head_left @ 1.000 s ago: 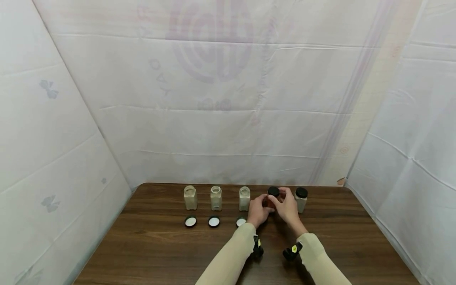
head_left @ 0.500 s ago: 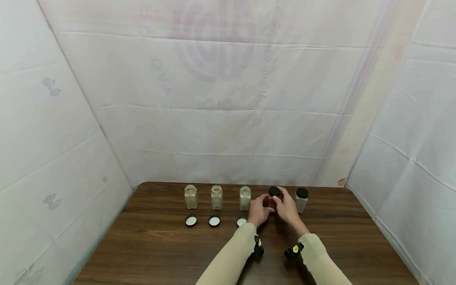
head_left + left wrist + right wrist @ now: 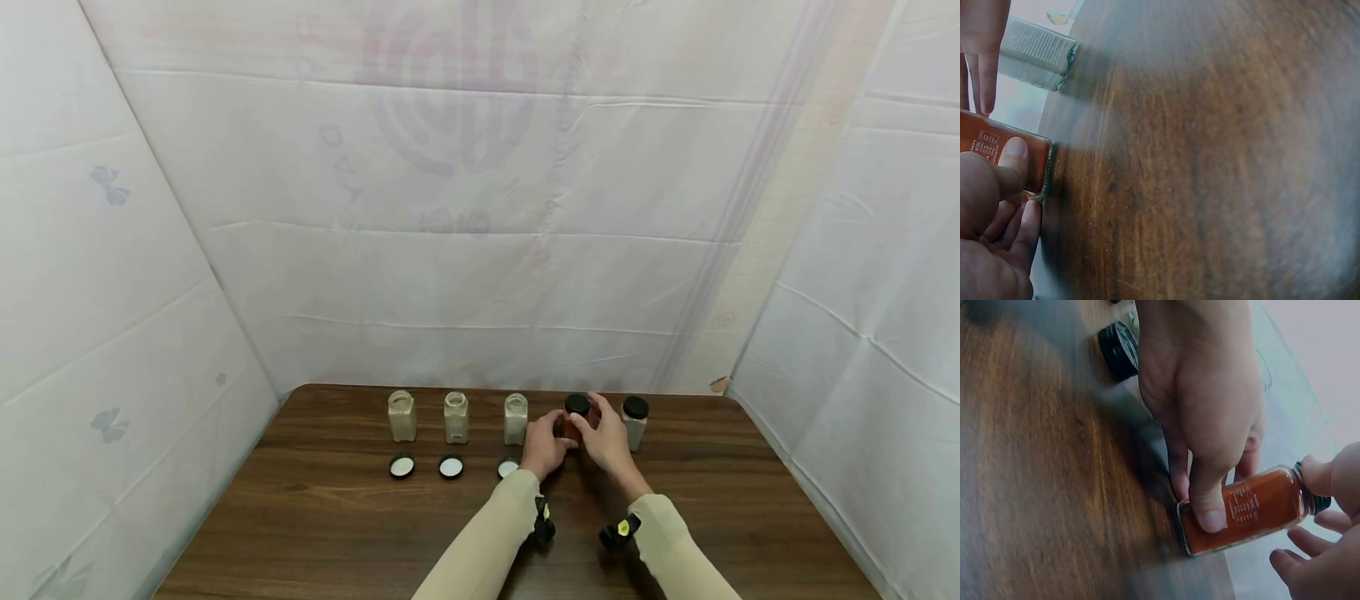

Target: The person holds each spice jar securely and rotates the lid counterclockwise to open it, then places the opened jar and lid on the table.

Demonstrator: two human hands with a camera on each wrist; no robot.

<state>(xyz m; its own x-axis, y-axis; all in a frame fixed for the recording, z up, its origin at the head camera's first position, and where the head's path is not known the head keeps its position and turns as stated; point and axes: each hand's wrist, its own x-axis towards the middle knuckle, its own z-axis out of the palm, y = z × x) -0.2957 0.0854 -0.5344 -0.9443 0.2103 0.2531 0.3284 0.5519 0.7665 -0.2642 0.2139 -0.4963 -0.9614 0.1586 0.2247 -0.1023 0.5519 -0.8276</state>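
Note:
A glass spice jar point(image 3: 570, 430) of red-orange powder stands upright at the back of the table, its black lid point(image 3: 577, 404) on. My left hand point(image 3: 543, 444) grips the jar low down. In the left wrist view, its thumb lies across the printed side of the red jar point(image 3: 1036, 161). My right hand point(image 3: 606, 439) is at the top, with thumb and fingers about the lid. The right wrist view shows that thumb touching the black lid point(image 3: 1320, 504), other fingers bent below it. Just right of the hands stands a black-lidded jar point(image 3: 634, 430) with pale contents.
Three uncapped jars of pale contents, a left one point(image 3: 402, 418), a middle one point(image 3: 456, 420) and a right one point(image 3: 515, 422), stand in line. Before them lie three upturned lids: left point(image 3: 402, 467), middle point(image 3: 451, 467), right point(image 3: 507, 468). White sheeting point(image 3: 480, 283) rises behind the table.
My right thumb and fingers have shifted slightly around the lid. The left hand stays on the red jar, and the other jars and lids keep their places.

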